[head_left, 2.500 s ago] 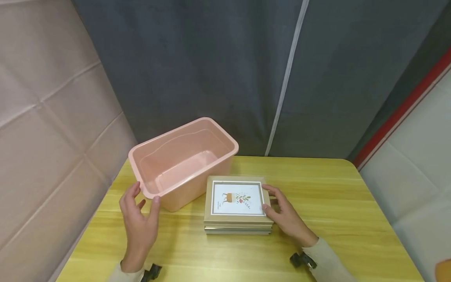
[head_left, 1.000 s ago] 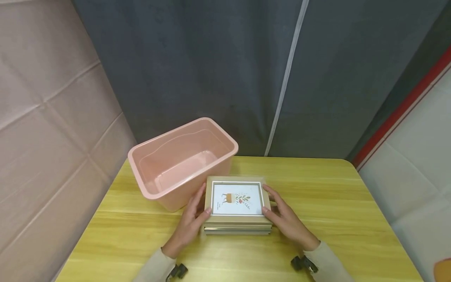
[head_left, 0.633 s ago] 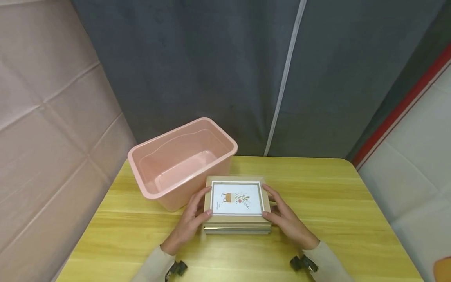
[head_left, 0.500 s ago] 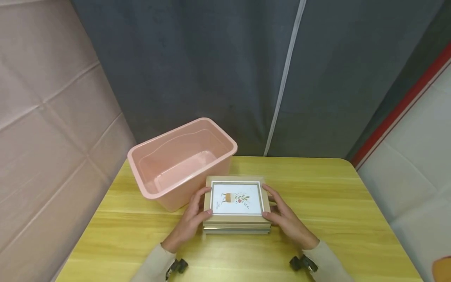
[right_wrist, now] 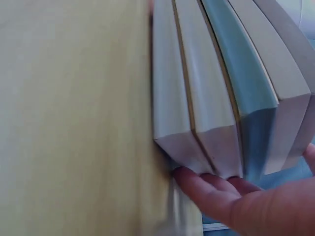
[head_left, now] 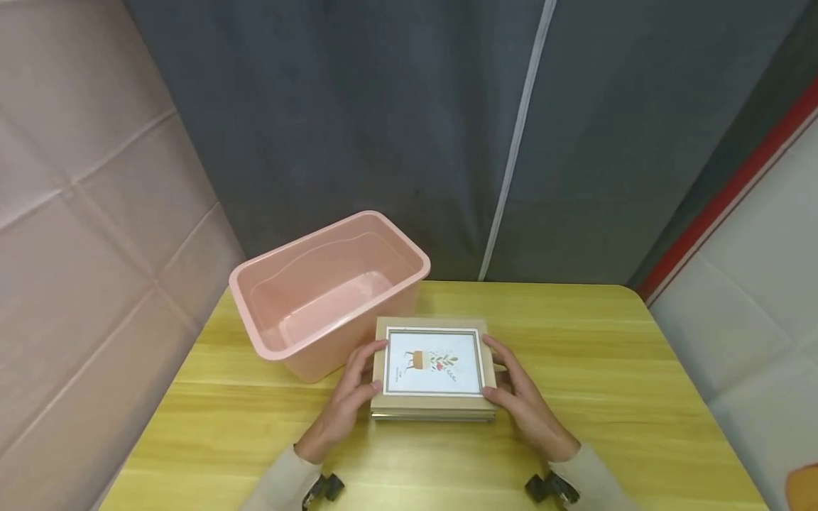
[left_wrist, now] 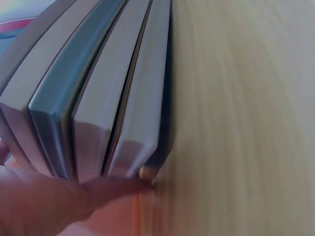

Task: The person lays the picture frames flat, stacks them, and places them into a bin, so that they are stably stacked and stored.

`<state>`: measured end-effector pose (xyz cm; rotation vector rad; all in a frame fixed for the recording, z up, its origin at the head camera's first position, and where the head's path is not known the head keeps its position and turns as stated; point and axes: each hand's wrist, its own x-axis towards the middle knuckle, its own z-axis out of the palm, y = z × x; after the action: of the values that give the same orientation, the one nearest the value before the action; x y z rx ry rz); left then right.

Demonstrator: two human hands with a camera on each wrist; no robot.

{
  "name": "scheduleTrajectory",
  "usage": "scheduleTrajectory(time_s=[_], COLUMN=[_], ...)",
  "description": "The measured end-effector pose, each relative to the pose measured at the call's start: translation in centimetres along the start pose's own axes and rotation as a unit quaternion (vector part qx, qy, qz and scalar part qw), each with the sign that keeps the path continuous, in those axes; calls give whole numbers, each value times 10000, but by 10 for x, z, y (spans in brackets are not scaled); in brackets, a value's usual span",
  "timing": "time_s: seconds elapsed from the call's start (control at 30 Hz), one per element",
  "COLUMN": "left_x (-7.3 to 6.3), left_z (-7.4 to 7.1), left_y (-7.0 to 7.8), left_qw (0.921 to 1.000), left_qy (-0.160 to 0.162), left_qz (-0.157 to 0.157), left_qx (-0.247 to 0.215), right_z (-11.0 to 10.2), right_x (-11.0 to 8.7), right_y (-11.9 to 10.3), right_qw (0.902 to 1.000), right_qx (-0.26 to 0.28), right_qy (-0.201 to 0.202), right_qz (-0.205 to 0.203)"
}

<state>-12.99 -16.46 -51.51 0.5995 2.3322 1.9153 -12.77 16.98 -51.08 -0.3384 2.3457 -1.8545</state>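
A stack of several picture frames (head_left: pixel 434 362) sits in front of me, the top one tan-edged with a print of a plant in a pot. My left hand (head_left: pixel 341 401) grips its left side, thumb at the top frame's edge. On the opposite side my right hand (head_left: pixel 527 404) holds the stack in the same way. Both wrist views show the frame edges, pale ones (left_wrist: pixel 140 98) and a blue-green one (right_wrist: pixel 246 73), with fingers reaching down to the lowest frame. A dark gap shows beneath the stack in the left wrist view.
A pink plastic bin (head_left: pixel 307 348) with nothing in it stands on the wooden table (head_left: pixel 607 369), close behind the stack to the left. A dark curtain (head_left: pixel 345 106) hangs at the table's far edge. An orange object (head_left: pixel 802 488) shows at the lower right edge.
My left hand has left the bin's rim and come to the stack's left side. Since half a second ago, the stack has risen slightly and shifted a little right between both hands.
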Motion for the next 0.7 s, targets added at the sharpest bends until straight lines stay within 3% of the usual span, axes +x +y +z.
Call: scheduleTrajectory(time_s=[0.37, 0.53, 0.7], left_x=[-1, -5, -11], left_z=[-3, -3, 2], left_y=[15, 30, 47], left_qw=[9998, 9996, 9987], left_qy=[-169, -168, 66], left_qz=[33, -226, -470], left_qx=[19, -50, 177], right_z=[-1, -2, -3], right_x=[-5, -11, -15], right_y=[-5, -17, -32], right_qw=[9995, 9994, 9982], right_qx=[64, -67, -334], right_qy=[150, 133, 169], right_qz=[-261, -327, -466])
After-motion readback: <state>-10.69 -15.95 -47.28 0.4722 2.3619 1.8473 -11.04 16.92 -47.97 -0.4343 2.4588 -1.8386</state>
